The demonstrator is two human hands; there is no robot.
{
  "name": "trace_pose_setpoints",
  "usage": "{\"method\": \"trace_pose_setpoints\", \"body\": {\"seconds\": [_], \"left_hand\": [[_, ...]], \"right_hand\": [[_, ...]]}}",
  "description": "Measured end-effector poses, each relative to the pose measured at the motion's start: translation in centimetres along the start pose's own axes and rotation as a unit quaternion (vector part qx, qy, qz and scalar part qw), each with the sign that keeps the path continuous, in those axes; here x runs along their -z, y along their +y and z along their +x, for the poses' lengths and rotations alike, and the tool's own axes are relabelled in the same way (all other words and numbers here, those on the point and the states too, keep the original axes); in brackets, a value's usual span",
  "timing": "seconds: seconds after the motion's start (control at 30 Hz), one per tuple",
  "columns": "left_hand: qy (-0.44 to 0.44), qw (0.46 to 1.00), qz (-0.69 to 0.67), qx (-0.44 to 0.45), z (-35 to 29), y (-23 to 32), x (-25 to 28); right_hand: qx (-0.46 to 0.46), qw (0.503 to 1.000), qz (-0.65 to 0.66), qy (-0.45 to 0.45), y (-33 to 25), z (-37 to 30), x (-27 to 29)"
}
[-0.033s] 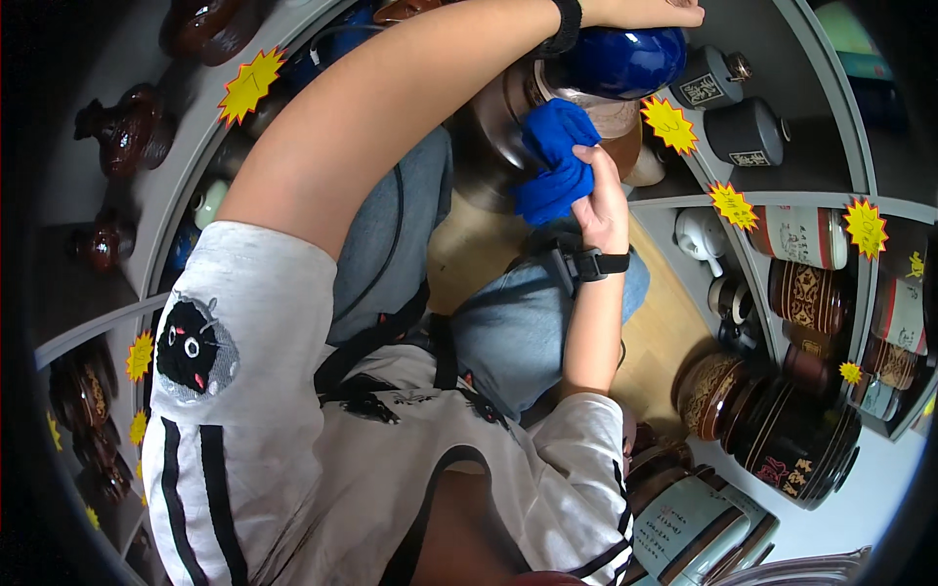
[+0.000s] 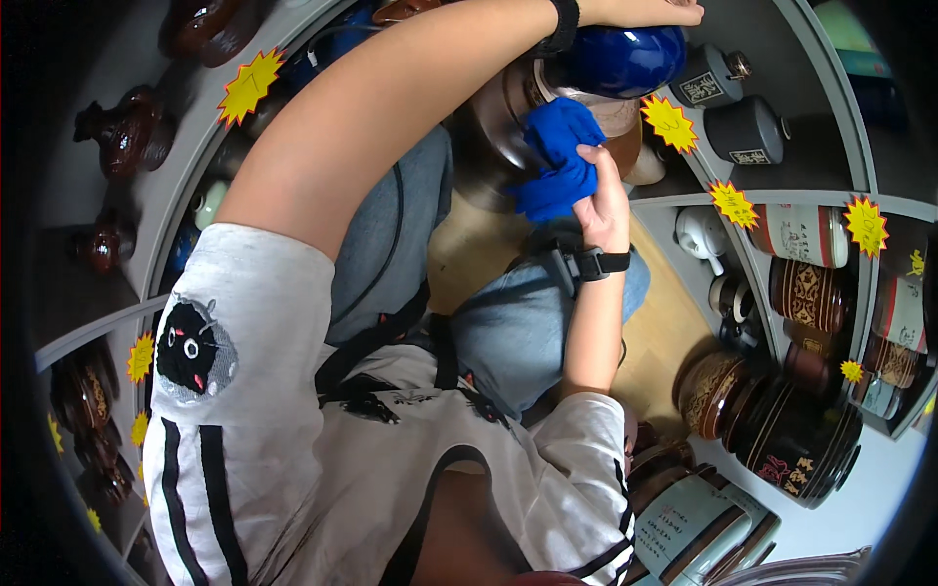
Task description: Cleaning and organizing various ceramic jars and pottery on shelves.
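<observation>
My right hand [image 2: 604, 200] is closed around a bunched blue cloth [image 2: 562, 156], its thumb pressed on the folds. The cloth lies against a large brown glazed jar [image 2: 489, 137], below a glossy dark blue round jar [image 2: 625, 63]. Reaching across from the left, my left arm ends at the top edge, where my left hand [image 2: 655, 12] lies against the upper side of the blue jar with fingers curled. Part of that hand is cut off by the picture's edge. A black band is on each wrist.
Grey shelves [image 2: 772, 190] hold several jars, with dark grey canisters [image 2: 745, 132] near the blue jar and a white teapot [image 2: 701, 234] lower. Brown pots [image 2: 127, 132] stand on the left shelves. A large dark jar [image 2: 796, 439] stands at lower right. Yellow star-shaped tags [image 2: 669, 125] hang on shelf edges.
The blue cloth and my right hand have shifted very slightly to the right, and the cloth's folds differ a little. My left hand stays in the same place.
</observation>
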State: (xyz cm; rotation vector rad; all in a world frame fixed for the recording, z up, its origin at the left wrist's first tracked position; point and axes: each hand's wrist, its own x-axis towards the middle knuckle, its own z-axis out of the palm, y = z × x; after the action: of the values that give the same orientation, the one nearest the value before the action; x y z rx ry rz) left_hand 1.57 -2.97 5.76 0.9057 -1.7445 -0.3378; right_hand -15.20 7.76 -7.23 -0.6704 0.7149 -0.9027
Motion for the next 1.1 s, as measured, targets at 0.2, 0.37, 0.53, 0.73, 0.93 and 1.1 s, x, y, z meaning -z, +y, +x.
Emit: {"method": "trace_pose_setpoints", "body": {"seconds": [0.2, 0.37, 0.53, 0.73, 0.93, 1.1], "left_hand": [[0.008, 0.999, 0.034, 0.016, -0.1, 0.1, 0.4], [0.008, 0.999, 0.041, 0.016, 0.3, 0.2, 0.2], [-0.02, 1.0, 0.01, 0.017, 0.4, -0.2, -0.1], [-0.027, 0.999, -0.015, 0.016, 1.4, -1.9, -0.5], [-0.06, 0.996, -0.072, 0.012, 2.4, -3.0, -0.8], [-0.055, 0.997, -0.061, 0.013, 3.3, -3.8, -0.1]], "right_hand": [[0.002, 0.994, 0.107, -0.003, -0.3, -0.3, 0.0], [0.095, 0.989, 0.105, -0.029, -0.4, -0.7, 0.2], [0.307, 0.936, 0.172, -0.028, -4.4, 0.1, -0.1], [0.556, 0.817, -0.066, 0.136, -8.1, 0.9, -5.5], [0.574, 0.562, -0.584, 0.117, -5.6, 2.6, -6.4], [0.56, 0.486, -0.664, 0.099, -5.5, 2.8, -5.5]]}}
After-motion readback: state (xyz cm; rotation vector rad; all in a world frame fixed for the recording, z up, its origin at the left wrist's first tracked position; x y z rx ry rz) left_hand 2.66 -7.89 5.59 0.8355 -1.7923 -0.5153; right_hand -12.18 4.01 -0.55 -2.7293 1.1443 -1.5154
